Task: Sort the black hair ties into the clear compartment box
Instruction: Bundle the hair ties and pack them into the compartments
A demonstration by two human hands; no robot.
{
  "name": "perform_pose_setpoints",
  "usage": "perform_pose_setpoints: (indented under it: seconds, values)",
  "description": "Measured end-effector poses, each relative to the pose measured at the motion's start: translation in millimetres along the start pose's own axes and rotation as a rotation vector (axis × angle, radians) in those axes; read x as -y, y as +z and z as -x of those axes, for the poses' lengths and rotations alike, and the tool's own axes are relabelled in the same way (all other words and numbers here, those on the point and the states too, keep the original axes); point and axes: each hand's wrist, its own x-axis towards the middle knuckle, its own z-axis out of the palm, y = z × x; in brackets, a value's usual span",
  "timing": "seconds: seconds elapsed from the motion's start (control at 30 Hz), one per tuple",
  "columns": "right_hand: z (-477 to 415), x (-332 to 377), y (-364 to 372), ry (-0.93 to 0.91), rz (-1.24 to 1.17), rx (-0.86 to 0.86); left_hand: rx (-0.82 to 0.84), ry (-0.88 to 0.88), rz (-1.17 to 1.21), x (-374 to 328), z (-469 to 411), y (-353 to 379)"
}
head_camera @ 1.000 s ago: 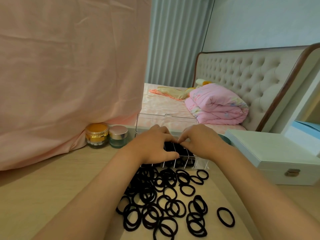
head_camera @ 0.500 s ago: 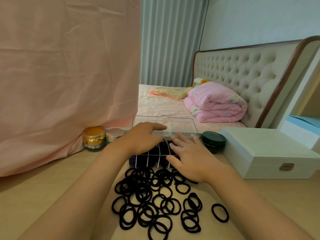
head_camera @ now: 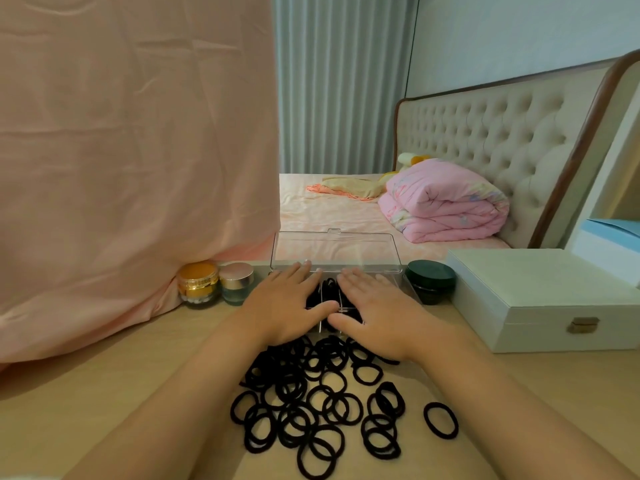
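A clear compartment box (head_camera: 336,251) stands at the back of the wooden desk with its lid raised, and black hair ties fill the compartments seen between my hands. My left hand (head_camera: 287,304) lies flat on the box's left half, fingers straight. My right hand (head_camera: 375,311) lies flat on the right half, fingers straight too. Both hands hide most of the compartments. A heap of several loose black hair ties (head_camera: 311,400) spreads on the desk in front of the box, and one hair tie (head_camera: 441,420) lies apart at the right.
A gold-lidded jar (head_camera: 198,285) and a silver-lidded jar (head_camera: 237,283) stand left of the box under a pink cloth (head_camera: 131,150). A dark green jar (head_camera: 430,281) and a white case (head_camera: 540,299) sit to the right. A bed lies beyond the desk.
Both hands went from pinching at the box's middle to lying flat, side by side, on the compartments. The camera has tilted slightly, showing the box lid and green jar.
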Motion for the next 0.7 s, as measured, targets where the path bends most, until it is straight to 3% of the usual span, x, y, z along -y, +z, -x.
perform_pose_setpoints:
  seconds: [0.13,0.4,0.47,0.6,0.7]
  values:
    - [0,0,0,0.028,-0.01,0.006,-0.006,0.006,0.049,2,0,-4]
    - [10,-14,-21,0.051,-0.488,-0.137,-0.086,0.099,0.198,-15,0,-8]
    - [10,-16,-19,0.011,-0.471,-0.127,-0.098,0.122,0.173,-19,-3,-3]
    - [5,-23,-9,-0.062,-0.215,-0.127,-0.145,0.154,0.116,-26,-6,0]
    - [4,-26,-3,-0.122,-0.102,-0.203,-0.217,0.196,0.207,-25,-5,1]
